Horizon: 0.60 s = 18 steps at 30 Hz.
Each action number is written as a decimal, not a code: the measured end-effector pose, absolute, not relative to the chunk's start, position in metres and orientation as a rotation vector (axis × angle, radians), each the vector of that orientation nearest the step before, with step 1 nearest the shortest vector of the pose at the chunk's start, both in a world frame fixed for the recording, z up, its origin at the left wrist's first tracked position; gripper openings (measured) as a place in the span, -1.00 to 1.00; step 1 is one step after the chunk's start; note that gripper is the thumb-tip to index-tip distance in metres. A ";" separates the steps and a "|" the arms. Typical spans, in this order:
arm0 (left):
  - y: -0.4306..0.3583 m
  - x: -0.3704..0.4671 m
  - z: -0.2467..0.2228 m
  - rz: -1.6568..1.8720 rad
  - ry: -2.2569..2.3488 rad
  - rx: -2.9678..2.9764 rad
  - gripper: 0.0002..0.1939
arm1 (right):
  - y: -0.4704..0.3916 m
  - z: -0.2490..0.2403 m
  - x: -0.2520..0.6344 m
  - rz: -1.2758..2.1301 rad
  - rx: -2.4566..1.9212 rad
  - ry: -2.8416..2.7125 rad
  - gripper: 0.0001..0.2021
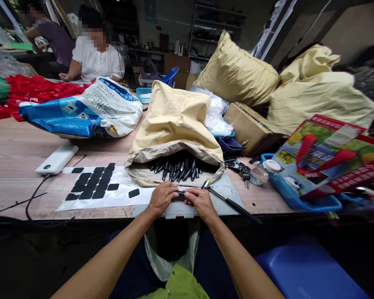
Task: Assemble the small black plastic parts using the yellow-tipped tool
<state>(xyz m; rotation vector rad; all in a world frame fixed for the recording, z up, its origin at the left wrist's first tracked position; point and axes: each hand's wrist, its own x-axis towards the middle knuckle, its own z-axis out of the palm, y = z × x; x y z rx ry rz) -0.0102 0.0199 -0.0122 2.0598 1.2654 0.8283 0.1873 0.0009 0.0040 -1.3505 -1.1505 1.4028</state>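
Observation:
Between my two hands, just over the table's front edge, is a slim black rod-like piece [181,193]. My left hand [162,197] pinches its left end, and my right hand [200,202] grips the other end with curled fingers. Much of the piece is hidden by my fingers. Right behind them, a cream cloth sack [174,116] lies with its mouth facing me, full of several black pen-like parts [182,168]. A hammer [220,193] with a black handle rests beside my right hand on a grey sheet [233,193].
To the left lie a white sheet with black rounded patches [92,182] and a white power bank [56,159] with a cable. A blue-white bag [90,110] sits behind. On the right are keys, a clear bottle [258,176] and a blue basket [314,203]. Two people sit across the table.

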 end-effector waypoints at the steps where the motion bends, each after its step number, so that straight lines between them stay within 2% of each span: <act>1: 0.020 -0.010 -0.013 0.833 1.265 2.049 -0.81 | 0.001 0.004 0.187 1.407 -1.350 -1.142 -0.60; 10: 0.020 -0.010 -0.013 0.849 1.254 2.000 -0.76 | -0.003 0.004 0.190 1.381 -1.295 -1.254 -0.56; 18: 0.020 -0.009 -0.011 0.854 1.247 2.016 -0.76 | -0.004 0.005 0.190 1.324 -1.302 -1.331 -0.61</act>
